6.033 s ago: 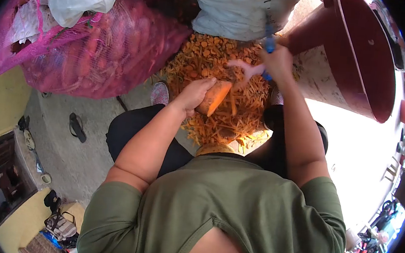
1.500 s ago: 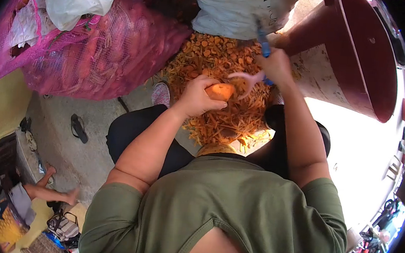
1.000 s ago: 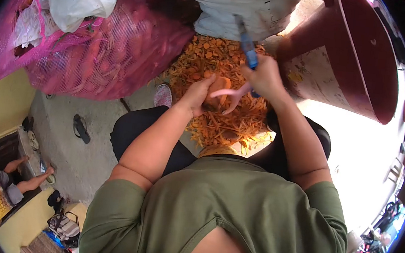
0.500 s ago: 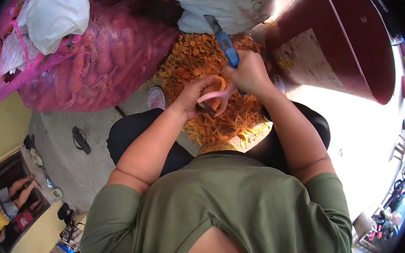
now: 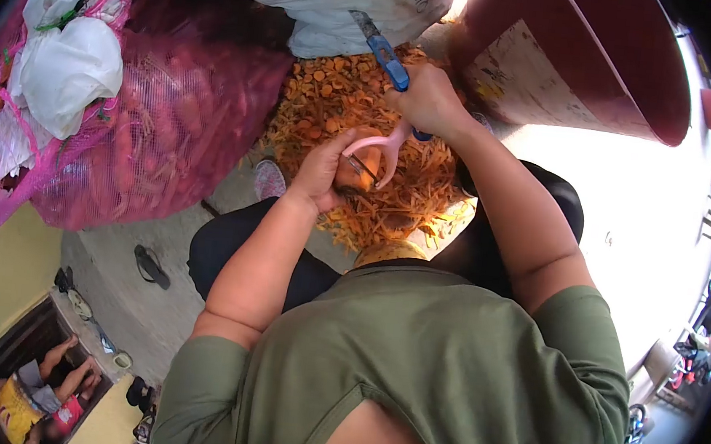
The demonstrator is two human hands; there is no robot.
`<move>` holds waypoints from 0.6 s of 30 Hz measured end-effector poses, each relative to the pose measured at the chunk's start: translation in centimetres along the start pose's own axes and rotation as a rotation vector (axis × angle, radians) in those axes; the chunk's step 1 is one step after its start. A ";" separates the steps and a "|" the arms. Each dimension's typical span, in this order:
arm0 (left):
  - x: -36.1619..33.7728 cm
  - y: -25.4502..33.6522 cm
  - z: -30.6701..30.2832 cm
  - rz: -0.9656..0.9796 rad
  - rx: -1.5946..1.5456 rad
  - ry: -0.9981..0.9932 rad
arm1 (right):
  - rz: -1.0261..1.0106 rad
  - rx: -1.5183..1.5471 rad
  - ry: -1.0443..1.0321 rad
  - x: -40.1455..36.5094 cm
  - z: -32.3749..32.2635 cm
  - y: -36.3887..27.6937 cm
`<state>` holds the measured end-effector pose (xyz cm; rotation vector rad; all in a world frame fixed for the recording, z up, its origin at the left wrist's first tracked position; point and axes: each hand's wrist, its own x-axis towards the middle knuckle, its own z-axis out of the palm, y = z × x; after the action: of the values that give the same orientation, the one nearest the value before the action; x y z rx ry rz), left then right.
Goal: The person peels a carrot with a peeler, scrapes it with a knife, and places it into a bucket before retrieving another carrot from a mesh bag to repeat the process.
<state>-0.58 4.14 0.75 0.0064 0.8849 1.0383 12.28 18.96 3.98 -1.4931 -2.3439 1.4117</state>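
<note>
My left hand [image 5: 319, 172] is closed around a thick carrot [image 5: 362, 162], whose lower end is dark. In my right hand [image 5: 429, 102] is a pink Y-shaped peeler [image 5: 391, 143], its blade end lying over the carrot. A blue cutter knife [image 5: 388, 62] also sticks out of that fist, its blade pointing up and away to the left. Beneath both hands spreads a heap of orange peelings [image 5: 401, 188], with round cut pieces [image 5: 322, 75] toward the far side.
A pink mesh sack [image 5: 169, 130] full of carrots stands at left. Ahead is a white sack [image 5: 332, 4]; a dark red bin [image 5: 606, 66] is at right. A slipper [image 5: 151, 266] lies on the floor. Another person [image 5: 40, 393] is at the lower left doorway.
The view has shifted, so the sacks and bin sit differently in it. The peeler's blade end now lies across the carrot's broad orange side, which faces up more. Both hands keep their holds.
</note>
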 end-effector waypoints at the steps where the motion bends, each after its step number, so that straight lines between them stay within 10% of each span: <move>1: -0.4 0.3 0.5 -0.006 0.003 0.030 | 0.008 -0.075 0.022 0.2 0.0 0.2; 18: -0.3 -0.6 -0.6 -0.013 -0.006 0.012 | -0.028 -0.097 0.254 1.5 -1.9 2.3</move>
<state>-0.60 3.35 0.33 -0.0105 0.8915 1.0294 13.98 21.59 2.87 -1.5512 -2.2946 1.0443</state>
